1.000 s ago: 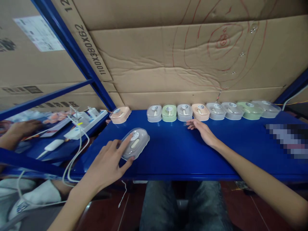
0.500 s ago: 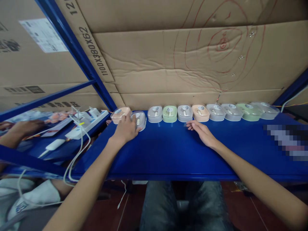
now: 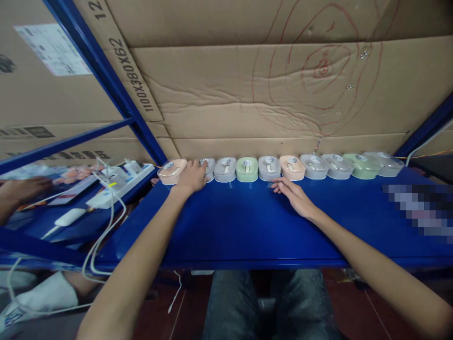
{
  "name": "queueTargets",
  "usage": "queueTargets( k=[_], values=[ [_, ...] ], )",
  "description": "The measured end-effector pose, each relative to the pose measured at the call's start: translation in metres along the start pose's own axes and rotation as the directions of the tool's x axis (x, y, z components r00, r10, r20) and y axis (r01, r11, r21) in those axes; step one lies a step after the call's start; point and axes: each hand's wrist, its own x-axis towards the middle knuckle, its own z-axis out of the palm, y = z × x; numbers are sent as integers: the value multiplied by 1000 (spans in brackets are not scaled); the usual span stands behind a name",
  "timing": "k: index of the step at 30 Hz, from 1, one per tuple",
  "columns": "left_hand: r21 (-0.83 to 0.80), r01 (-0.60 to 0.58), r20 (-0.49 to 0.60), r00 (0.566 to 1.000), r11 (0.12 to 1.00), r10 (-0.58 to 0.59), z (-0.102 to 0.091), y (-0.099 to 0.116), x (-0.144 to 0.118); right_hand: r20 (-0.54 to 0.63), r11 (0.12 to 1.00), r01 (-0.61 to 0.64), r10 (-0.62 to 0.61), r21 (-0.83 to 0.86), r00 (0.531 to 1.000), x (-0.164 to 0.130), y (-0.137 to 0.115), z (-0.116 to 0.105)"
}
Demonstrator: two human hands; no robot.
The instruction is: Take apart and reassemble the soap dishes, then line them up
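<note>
A row of small rounded plastic boxes with clear lids and round stickers stands along the back of the blue shelf. My left hand is at the row's left end, its fingers over a grey box and gripping it, partly hiding it. The peach box stands just left of that hand. My right hand rests in front of the row, holding nothing, fingers loosely bent and a little apart. Nearest to it are a grey box and another peach box. A green box stands between two grey ones.
A cardboard sheet with red drawn rings backs the blue shelf. On the left, beyond a blue post, are a white power strip, cables, a white plug-like piece and another person's hand. A blurred patch covers the right side.
My left hand has pushed the grey box back and right, in line with the others. My right hand has barely moved. The view has shifted slightly.
</note>
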Motion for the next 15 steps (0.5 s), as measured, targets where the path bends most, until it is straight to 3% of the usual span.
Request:
queueTargets(
  k=[10,15],
  values=[
    [-65,-44,-61,997,997,41,11,-10,-5,-15,1000,0,-1,-12,1000,0,-2,0],
    [-218,-68,-216,976,974,20,18,-25,-13,-15,1000,5,-5,-14,1000,0,-1,0]
  ],
)
